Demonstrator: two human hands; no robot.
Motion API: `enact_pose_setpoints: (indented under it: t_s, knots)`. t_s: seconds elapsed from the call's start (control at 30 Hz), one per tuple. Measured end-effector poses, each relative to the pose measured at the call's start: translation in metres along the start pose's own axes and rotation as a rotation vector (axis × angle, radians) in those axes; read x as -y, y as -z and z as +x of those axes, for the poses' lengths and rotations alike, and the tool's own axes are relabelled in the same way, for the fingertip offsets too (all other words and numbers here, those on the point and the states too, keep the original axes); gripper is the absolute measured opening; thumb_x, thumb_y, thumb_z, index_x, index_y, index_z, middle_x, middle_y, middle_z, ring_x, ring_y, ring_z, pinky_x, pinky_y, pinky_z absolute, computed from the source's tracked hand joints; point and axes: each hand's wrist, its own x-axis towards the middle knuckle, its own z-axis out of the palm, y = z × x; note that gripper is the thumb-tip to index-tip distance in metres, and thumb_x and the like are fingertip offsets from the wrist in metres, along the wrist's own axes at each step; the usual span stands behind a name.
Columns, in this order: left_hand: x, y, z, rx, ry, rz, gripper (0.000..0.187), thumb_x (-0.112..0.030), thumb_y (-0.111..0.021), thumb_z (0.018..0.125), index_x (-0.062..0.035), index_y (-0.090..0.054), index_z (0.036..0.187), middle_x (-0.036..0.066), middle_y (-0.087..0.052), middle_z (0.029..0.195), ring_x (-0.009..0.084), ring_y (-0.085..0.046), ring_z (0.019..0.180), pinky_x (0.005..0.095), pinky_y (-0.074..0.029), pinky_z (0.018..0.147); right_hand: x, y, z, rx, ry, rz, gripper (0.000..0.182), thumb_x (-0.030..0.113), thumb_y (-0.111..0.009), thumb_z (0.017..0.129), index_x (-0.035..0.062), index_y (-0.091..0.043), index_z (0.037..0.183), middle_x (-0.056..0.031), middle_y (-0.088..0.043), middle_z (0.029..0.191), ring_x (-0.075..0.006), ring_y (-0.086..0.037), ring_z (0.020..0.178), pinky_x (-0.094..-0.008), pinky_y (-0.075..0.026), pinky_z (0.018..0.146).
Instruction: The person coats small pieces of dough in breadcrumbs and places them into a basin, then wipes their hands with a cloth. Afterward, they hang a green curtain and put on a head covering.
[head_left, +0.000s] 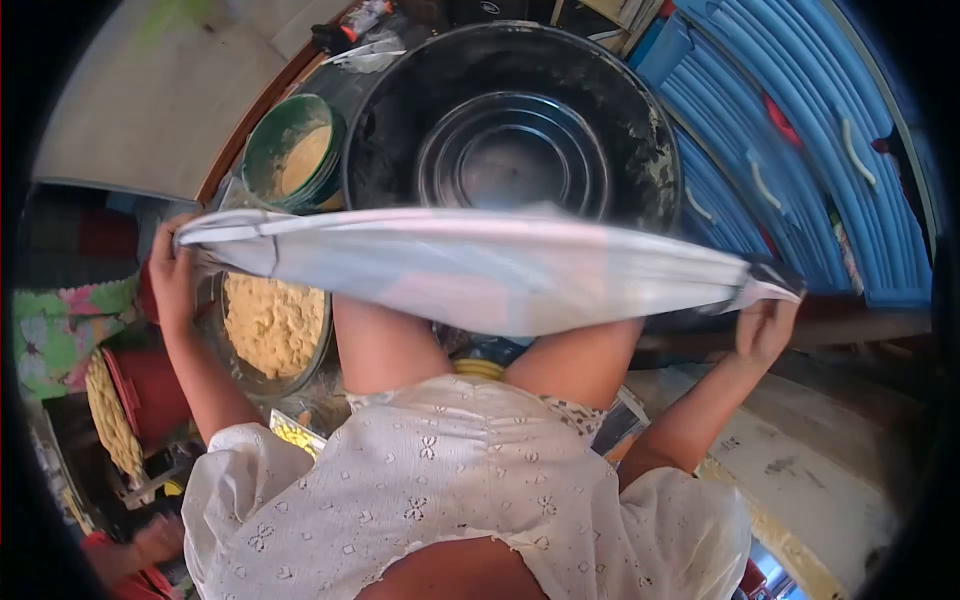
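Blue drawers (790,160) stand at 2 o'clock; left hand (172,262) at 9, right hand (768,326) at 3, fingers clamped on outstretched cloth (450,265).

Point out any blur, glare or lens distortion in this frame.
Head view: the stretched sheet looks softened, likely by motion; head view: wide-angle distortion bows the blue drawers, with black corners around the picture; head view: pale reflections ring the floor of the black tub.

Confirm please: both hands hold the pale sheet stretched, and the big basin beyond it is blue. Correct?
No, the head view shows the big basin is black, not blue; the left hand and right hand hold the pale sheet stretched.
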Motion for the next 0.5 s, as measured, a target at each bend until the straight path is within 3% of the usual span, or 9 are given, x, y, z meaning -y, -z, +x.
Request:
enact_pose_setpoints:
  t_s: [0.03,0.1,0.17,0.2,0.23,0.27,0.37,0.43,0.5]
  knots:
    - [-0.007,0.008,-0.012,-0.106,0.055,-0.115,0.022,-0.001,-0.049,0.082,0.0007,-0.055,0.104,0.006,-0.056,0.102,0.0145,-0.051,0.095,0.0259,-0.039,0.086,0.007,0.003,-0.006,-0.02,0.183,0.114,0.039,0.024,-0.051,0.092,-0.001,-0.044,0.12,-0.0126,-0.052,0.117,-0.0257,-0.046,0.111,-0.042,-0.033,0.098]
    - [0.0,0.036,-0.044,-0.222,-0.021,-0.219,0.024,-0.002,-0.05,0.08,0.0008,-0.055,0.103,0.008,-0.055,0.105,0.0172,-0.051,0.099,0.0287,-0.039,0.089,0.032,-0.005,-0.038,-0.062,0.241,0.336,0.036,0.02,-0.05,0.091,0.0031,-0.045,0.122,-0.014,-0.047,0.128,-0.0276,-0.04,0.121,-0.0472,-0.023,0.106]
    - [0.005,0.058,-0.086,-0.093,-0.155,-0.283,0.022,0.0,-0.049,0.075,-0.0007,-0.058,0.094,0.011,-0.054,0.101,0.0187,-0.051,0.093,0.0298,-0.04,0.082,0.051,-0.006,-0.071,0.017,0.327,0.424,0.034,0.015,-0.045,0.09,0.0019,-0.044,0.122,-0.0126,-0.052,0.121,-0.0268,-0.043,0.115,-0.0482,-0.025,0.103]
    - [0.003,0.061,-0.11,-0.001,-0.143,-0.346,0.019,0.0,-0.05,0.073,-0.0023,-0.059,0.09,0.01,-0.055,0.098,0.019,-0.051,0.089,0.0293,-0.04,0.08,0.055,-0.038,-0.074,0.479,0.28,0.648,0.031,0.013,-0.042,0.09,0.0003,-0.046,0.117,-0.0107,-0.057,0.104,-0.0252,-0.05,0.1,-0.0452,-0.036,0.09]
    - [0.003,0.061,-0.133,0.091,-0.132,-0.408,0.017,0.0,-0.051,0.071,-0.0038,-0.061,0.085,0.01,-0.056,0.095,0.0193,-0.051,0.086,0.0289,-0.04,0.078,0.047,-0.023,-0.101,0.028,0.592,-0.034,0.027,0.015,-0.041,0.09,0.0004,-0.049,0.111,-0.0091,-0.057,0.095,-0.0233,-0.051,0.091,-0.0424,-0.039,0.082]
    - [0.01,0.061,-0.153,0.185,-0.011,-0.304,0.016,-0.002,-0.054,0.069,-0.0042,-0.062,0.082,0.01,-0.058,0.092,0.0206,-0.053,0.086,0.0297,-0.041,0.077,0.039,-0.009,-0.128,-0.566,0.574,-0.734,0.025,0.016,-0.041,0.09,0.0006,-0.052,0.106,-0.0076,-0.057,0.086,-0.0215,-0.052,0.082,-0.0395,-0.042,0.074]
    - [0.081,0.028,-0.215,0.567,0.3,0.112,0.018,-0.005,-0.06,0.067,-0.004,-0.066,0.083,0.013,-0.062,0.088,0.0244,-0.057,0.088,0.0328,-0.044,0.079,0.019,0.014,-0.19,-0.01,-0.325,-0.3,0.022,0.018,-0.053,0.08,0.0005,-0.059,0.092,-0.0113,-0.057,0.079,-0.024,-0.055,0.075,-0.0356,-0.045,0.07]
    - [0.118,-0.014,-0.252,0.921,0.342,0.38,0.026,-0.006,-0.064,0.069,-0.0046,-0.066,0.095,0.016,-0.062,0.097,0.0258,-0.058,0.095,0.0342,-0.044,0.083,-0.017,0.022,-0.211,0.356,-0.733,-1.288,0.026,0.014,-0.055,0.075,0.0019,-0.059,0.098,-0.0141,-0.06,0.083,-0.0261,-0.059,0.08,-0.0354,-0.046,0.074]
    - [0.081,-0.045,-0.247,0.886,0.405,0.233,0.034,-0.009,-0.064,0.073,-0.0051,-0.063,0.106,0.017,-0.061,0.103,0.0284,-0.057,0.101,0.0349,-0.043,0.087,-0.057,0.043,-0.239,0.587,-0.633,-1.579,0.03,0.01,-0.053,0.073,0.0047,-0.058,0.102,-0.0168,-0.062,0.088,-0.0289,-0.06,0.086,-0.0356,-0.046,0.077]
